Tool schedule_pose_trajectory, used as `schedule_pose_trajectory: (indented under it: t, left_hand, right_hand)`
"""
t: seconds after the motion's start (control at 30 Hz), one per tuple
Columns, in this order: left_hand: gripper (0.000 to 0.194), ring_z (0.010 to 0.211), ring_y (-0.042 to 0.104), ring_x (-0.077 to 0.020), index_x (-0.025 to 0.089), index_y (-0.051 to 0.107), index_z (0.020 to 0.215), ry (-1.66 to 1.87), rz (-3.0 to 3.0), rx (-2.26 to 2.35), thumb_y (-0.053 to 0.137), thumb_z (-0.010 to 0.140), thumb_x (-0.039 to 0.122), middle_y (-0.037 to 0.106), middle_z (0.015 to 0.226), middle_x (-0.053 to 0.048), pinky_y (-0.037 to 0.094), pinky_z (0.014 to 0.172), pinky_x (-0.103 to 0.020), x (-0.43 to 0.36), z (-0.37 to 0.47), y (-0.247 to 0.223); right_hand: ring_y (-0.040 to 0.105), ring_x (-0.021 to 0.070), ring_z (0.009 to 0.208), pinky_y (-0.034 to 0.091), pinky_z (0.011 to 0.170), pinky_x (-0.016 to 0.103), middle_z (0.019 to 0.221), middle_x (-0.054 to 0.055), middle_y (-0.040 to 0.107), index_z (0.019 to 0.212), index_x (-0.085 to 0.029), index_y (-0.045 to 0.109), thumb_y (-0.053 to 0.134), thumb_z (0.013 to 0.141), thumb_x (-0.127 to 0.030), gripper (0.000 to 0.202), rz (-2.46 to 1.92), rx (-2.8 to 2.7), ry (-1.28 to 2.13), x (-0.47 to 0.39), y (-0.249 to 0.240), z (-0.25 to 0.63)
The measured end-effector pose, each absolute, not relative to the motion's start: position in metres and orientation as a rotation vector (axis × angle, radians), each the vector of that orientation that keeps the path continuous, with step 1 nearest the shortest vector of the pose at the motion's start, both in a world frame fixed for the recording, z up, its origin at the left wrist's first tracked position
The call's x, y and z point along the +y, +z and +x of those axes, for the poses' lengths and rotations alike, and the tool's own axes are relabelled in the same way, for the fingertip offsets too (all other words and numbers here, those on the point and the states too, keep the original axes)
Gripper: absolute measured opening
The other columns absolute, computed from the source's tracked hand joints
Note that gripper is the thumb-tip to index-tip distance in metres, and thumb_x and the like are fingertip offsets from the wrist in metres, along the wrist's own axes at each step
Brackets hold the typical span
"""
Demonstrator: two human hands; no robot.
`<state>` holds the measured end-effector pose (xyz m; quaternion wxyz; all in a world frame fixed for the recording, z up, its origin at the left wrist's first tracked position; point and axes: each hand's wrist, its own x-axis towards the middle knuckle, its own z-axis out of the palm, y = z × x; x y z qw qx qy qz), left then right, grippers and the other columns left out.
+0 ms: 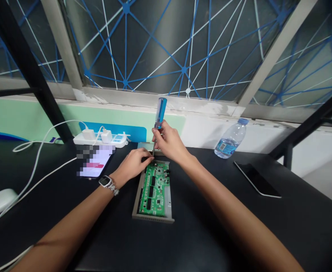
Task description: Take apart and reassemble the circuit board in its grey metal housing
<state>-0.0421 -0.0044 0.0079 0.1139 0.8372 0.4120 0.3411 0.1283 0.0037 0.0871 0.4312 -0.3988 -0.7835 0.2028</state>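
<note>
A green circuit board (156, 190) lies in a grey-brown metal tray (136, 211) on the black table. My right hand (168, 140) is closed on a screwdriver (160, 109) with a clear and blue handle, held nearly upright. Its tip points down at the far end of the board, beside the fingertips of my left hand (133, 162). Those fingers are pressed together at the board's far left corner; whatever they may pinch is too small to make out. Just behind both hands is a flat light-coloured object (144, 145), partly covered by them.
At the left are a lit phone (99, 164), a white power strip (123, 142) with plugs and cables, and a white mouse-like object (0, 202). A water bottle (230, 139) and dark phone (256, 179) sit right. Windows rise behind the black table (199, 234).
</note>
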Motion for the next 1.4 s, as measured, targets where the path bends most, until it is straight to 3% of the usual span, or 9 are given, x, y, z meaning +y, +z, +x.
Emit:
schedule_pose_trajectory:
  t: [0.5,0.9,1.1,1.27,1.4]
  left_hand:
    - [0.014,0.066,0.062,-0.0162,0.017,0.072,0.08,0.92,2.378,1.222,0.061,0.085,0.023,0.068,0.08,-0.004,0.048,0.066,-0.029,-0.001,-0.045,0.01]
    - [0.008,0.076,0.06,-0.0204,0.02,0.053,0.081,1.088,2.386,1.403,0.049,0.089,0.02,0.061,0.086,-0.005,0.046,0.071,-0.034,-0.012,-0.021,-0.008]
    - [0.011,0.075,0.061,-0.0204,0.019,0.055,0.083,1.135,2.318,1.355,0.051,0.091,0.026,0.062,0.084,-0.005,0.047,0.068,-0.033,-0.016,-0.016,-0.003]
    - [0.016,0.073,0.065,-0.0163,0.019,0.06,0.095,1.266,2.06,1.107,0.056,0.092,0.034,0.067,0.084,-0.002,0.051,0.069,-0.028,-0.014,-0.019,0.0]
    - [0.016,0.074,0.065,-0.0161,0.017,0.062,0.09,1.303,1.913,1.045,0.064,0.087,0.033,0.068,0.082,-0.002,0.052,0.071,-0.027,-0.011,-0.017,-0.004]
  right_hand:
    - [0.064,0.0143,0.058,0.05,0.059,0.03,0.076,0.001,0.065,0.098,-0.023,0.044,0.043,0.099,-0.037,0.014,-0.927,-1.952,0.563,0.005,0.072,0.128]
    - [0.062,0.0123,0.049,0.052,0.054,0.028,0.073,-0.002,0.064,0.095,-0.023,0.042,0.044,0.099,-0.035,0.013,-0.904,-1.984,0.637,0.01,0.075,0.133]
    - [0.064,0.0136,0.051,0.054,0.051,0.029,0.076,0.0,0.066,0.091,-0.023,0.042,0.045,0.098,-0.036,0.015,-0.942,-2.026,0.713,0.009,0.082,0.14]
    - [0.066,0.0141,0.052,0.054,0.05,0.027,0.077,0.001,0.067,0.095,-0.022,0.046,0.049,0.096,-0.037,0.015,-0.952,-2.012,0.743,0.012,0.081,0.141]
    - [0.067,0.0152,0.053,0.056,0.051,0.028,0.076,0.003,0.069,0.095,-0.019,0.05,0.053,0.094,-0.038,0.019,-0.959,-1.994,0.735,0.016,0.079,0.143]
